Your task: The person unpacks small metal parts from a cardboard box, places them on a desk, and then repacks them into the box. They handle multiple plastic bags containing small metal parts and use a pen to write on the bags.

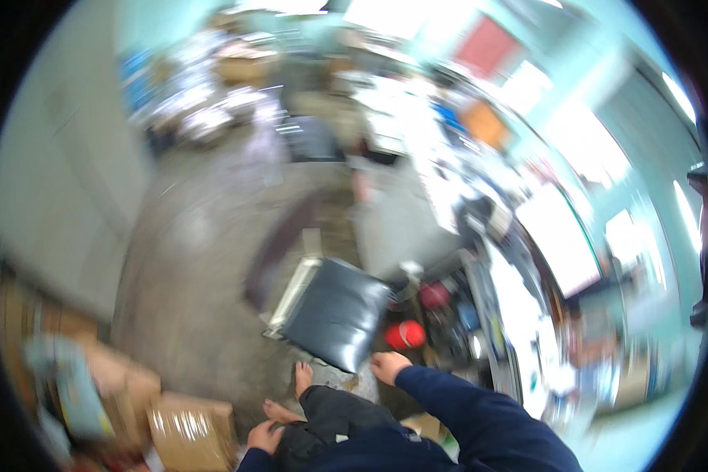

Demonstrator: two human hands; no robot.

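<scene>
My right hand [389, 367] is held out low in front of me, just beside the near right corner of a black padded seat [338, 311] with a pale frame along its left side. Its fingers look bent, but blur hides whether they touch the seat or hold anything. Down by my left thigh hangs my left hand [266, 437], thumb apart from the fingers and no object visible in it. My bare feet [303, 379] are on the floor, close to the seat.
Cardboard boxes [191, 433] line the lower left, below a pale cabinet [71, 149]. Just past my right hand lies a round red object [405, 335], with clutter under a long, loaded workbench [513, 315]. Another dark chair [311, 138] and shiny wrapped bundles [208, 122] stand farther off.
</scene>
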